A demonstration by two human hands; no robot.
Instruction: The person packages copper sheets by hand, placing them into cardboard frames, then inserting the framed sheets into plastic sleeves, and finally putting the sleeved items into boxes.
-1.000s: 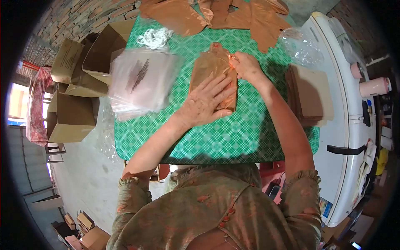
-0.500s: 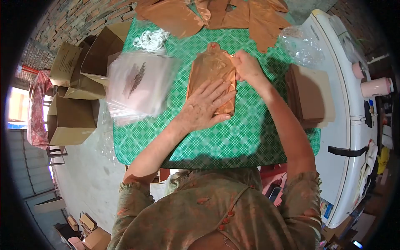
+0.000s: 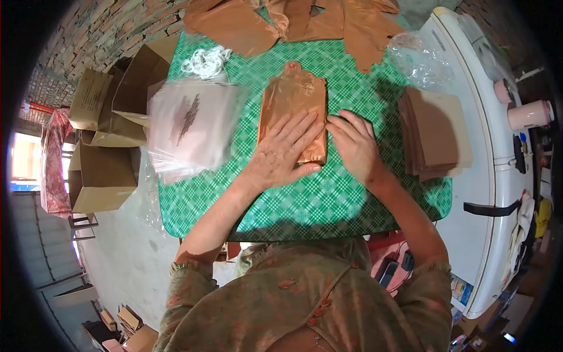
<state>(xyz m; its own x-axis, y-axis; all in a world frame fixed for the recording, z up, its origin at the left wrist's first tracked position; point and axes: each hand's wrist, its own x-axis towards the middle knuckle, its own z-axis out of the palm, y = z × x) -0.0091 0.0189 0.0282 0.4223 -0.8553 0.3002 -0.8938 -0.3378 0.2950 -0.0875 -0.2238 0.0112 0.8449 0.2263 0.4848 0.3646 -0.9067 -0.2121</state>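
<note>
A shiny copper-brown garment (image 3: 291,94), folded into a narrow rectangle with a rounded tab and a red mark at its top, lies on the table. My left hand (image 3: 281,146) rests flat across its lower half, fingers stretched and apart, covering part of it. Along the right edge, my right hand (image 3: 355,144) has its fingers slightly bent and apart, with the fingertips at or just beside the fold. Whether they touch the cloth is hard to make out.
To the left lies a stack of clear plastic bags (image 3: 190,126), with white string (image 3: 206,63) behind. More brown garments (image 3: 311,23) spread over the far edge. Crumpled plastic (image 3: 419,61) and stacked cardboard sheets (image 3: 443,132) are right, beside a white refrigerator (image 3: 469,176). Open cartons (image 3: 108,170) stand left.
My right hand has moved down along the garment's right edge, from a pinch near its upper corner to beside its middle, and its fingers have loosened. My left hand stays flat.
</note>
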